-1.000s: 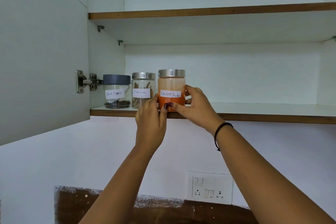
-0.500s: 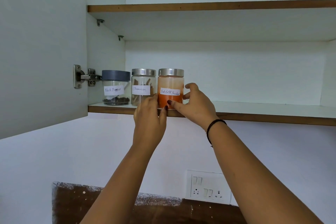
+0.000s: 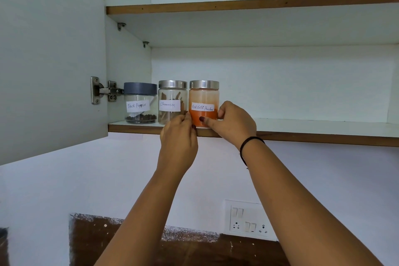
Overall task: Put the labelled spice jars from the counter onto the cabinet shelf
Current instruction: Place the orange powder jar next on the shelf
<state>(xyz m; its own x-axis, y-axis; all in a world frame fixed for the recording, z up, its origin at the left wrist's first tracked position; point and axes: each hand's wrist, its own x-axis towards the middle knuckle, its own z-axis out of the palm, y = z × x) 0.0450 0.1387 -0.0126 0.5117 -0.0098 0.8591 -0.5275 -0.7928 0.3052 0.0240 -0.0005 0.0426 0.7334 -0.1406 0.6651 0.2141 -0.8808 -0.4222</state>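
Three labelled jars stand in a row at the left end of the lower cabinet shelf (image 3: 313, 124). The black pepper jar (image 3: 140, 103) has a grey lid. Beside it is the cinnamon jar (image 3: 172, 98) with a steel lid. The red chilli powder jar (image 3: 204, 101), orange inside, stands rightmost. My right hand (image 3: 231, 122) grips the chilli jar's lower right side, thumb across its front. My left hand (image 3: 179, 138) is raised at the shelf edge, fingertips touching the chilli jar's lower left where it meets the cinnamon jar.
The open cabinet door (image 3: 51, 60) hangs at the left on a metal hinge (image 3: 103, 90). An upper shelf (image 3: 248, 3) runs above. The lower shelf stretches bare to the right. A switch and socket plate (image 3: 248, 219) sits on the wall below.
Both hands stay on the chilli jar and have shifted it a little on the shelf. The camera view has drifted slightly; the other two jars have not moved.
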